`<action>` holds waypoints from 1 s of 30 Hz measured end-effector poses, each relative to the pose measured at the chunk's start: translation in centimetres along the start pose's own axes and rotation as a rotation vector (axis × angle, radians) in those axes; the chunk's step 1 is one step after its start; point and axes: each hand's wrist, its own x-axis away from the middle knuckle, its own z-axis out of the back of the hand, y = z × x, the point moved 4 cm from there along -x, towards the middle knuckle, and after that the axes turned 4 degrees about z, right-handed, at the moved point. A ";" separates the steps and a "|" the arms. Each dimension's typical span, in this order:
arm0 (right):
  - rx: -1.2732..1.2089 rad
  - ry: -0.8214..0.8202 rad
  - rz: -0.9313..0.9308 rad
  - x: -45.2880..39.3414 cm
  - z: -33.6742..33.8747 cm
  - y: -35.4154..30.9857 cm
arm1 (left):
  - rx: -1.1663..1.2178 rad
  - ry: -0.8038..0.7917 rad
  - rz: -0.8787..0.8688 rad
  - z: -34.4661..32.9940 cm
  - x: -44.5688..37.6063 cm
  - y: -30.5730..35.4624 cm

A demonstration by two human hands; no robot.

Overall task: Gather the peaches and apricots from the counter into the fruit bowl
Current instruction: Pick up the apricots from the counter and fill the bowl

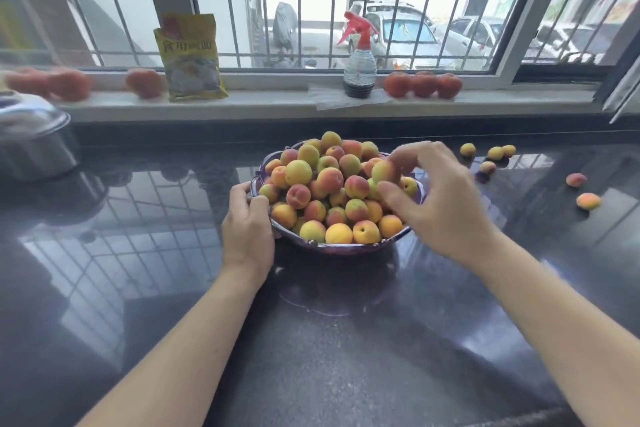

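A purple fruit bowl [332, 248] sits on the dark counter, heaped with several yellow-red apricots. My left hand [247, 229] grips the bowl's left rim. My right hand [438, 198] hovers over the bowl's right side and pinches an apricot [385, 172] between thumb and fingers, on top of the pile. Several loose apricots [496, 153] lie on the counter to the right, with two more [588, 201] farther right. Three peaches [423, 84] stand on the windowsill right of centre, and more peaches [144, 82] sit blurred on the sill at the left.
A yellow packet [189, 59] and a spray bottle [359, 62] with a red nozzle stand on the sill. A steel pot with a lid [33, 135] sits at the counter's left. Barred window behind. Glossy dark counter [311, 357] spreads in front of the bowl.
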 end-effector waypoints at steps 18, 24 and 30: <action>0.254 -0.101 0.220 0.8 -4.8 -4.2 | -0.012 -0.038 0.008 0.0 0.2 0.2; 0.201 0.238 -0.186 0.0 -1.1 8.9 | -0.001 -0.028 0.028 -0.2 0.1 -0.1; 0.591 -0.224 -0.679 0.3 0.4 25.8 | 0.091 -0.027 0.023 -0.5 -0.3 -0.1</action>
